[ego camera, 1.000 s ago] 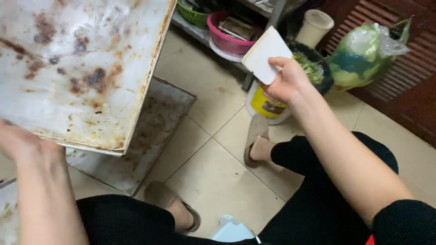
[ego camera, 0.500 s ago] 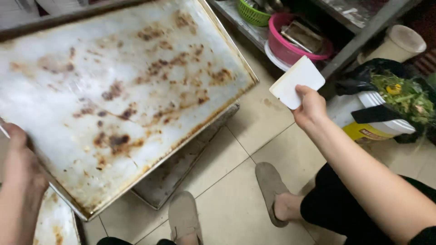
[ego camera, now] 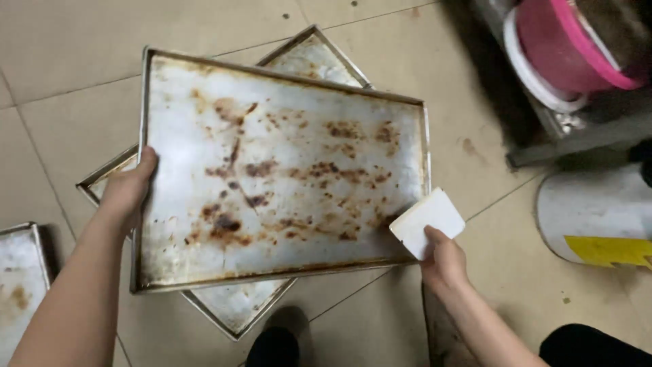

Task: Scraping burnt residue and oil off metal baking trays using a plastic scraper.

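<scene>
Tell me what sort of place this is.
Probably a commercial kitchen's or bakery's back area. Large stained metal baking trays are stacked on a tiled floor, the right hand holds a white scraper, and a pink basin sits on a metal rack.

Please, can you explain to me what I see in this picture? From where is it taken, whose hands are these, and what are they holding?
The picture comes from a camera worn on a person's head, looking down at their own two bare hands. There is no machine here.

The left hand grips the left rim of a large metal baking tray, stained with brown burnt spots. The right hand holds a white flat scraper, whose corner meets the tray's lower right corner.

Beneath lies a second tray on the tiled floor, and a third tray shows at the left edge. To the right are a pink basin and a white bucket.
</scene>
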